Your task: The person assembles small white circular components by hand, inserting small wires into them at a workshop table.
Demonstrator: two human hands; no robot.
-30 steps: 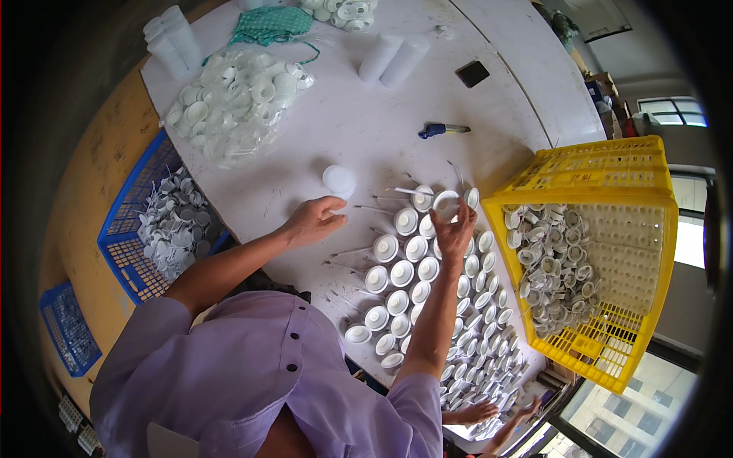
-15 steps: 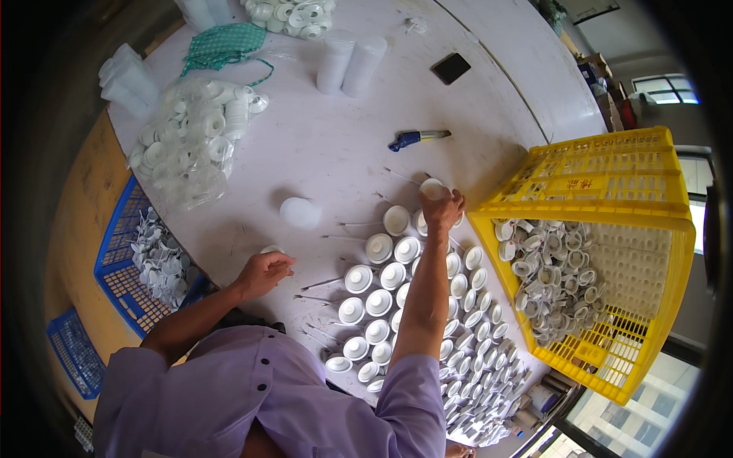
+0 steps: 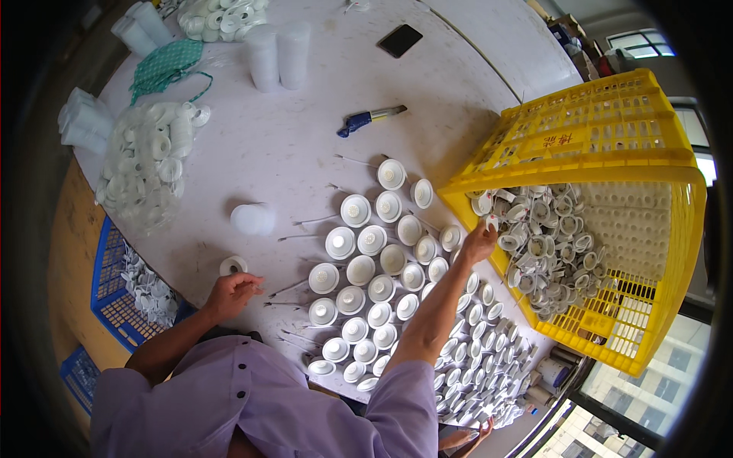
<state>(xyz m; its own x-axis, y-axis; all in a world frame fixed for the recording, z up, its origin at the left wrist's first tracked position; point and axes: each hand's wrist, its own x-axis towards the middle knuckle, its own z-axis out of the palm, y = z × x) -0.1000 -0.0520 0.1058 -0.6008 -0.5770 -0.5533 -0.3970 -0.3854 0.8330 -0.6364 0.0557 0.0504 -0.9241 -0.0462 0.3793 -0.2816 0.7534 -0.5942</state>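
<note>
My right hand reaches to the mouth of the tipped yellow crate, its fingers closed on a white round downlight at the edge of the heap. My left hand hovers above the table with loosely bent fingers slightly apart and nothing visible in them. Just beyond it lies a white ring. Between my arms stand rows of white round downlights, several with thin wires trailing left. One more downlight tops the rows at the far end.
A blue-handled cutter and a phone lie farther back. Left are a stack of translucent discs, a bag of white rings, a green cloth mask and plastic-wrapped rolls. A blue crate stands below. Another person's hands show at bottom.
My right hand has let go of a downlight at the far end of the rows and moved right to the yellow crate. My left hand stays near the ring. The whole view has shifted.
</note>
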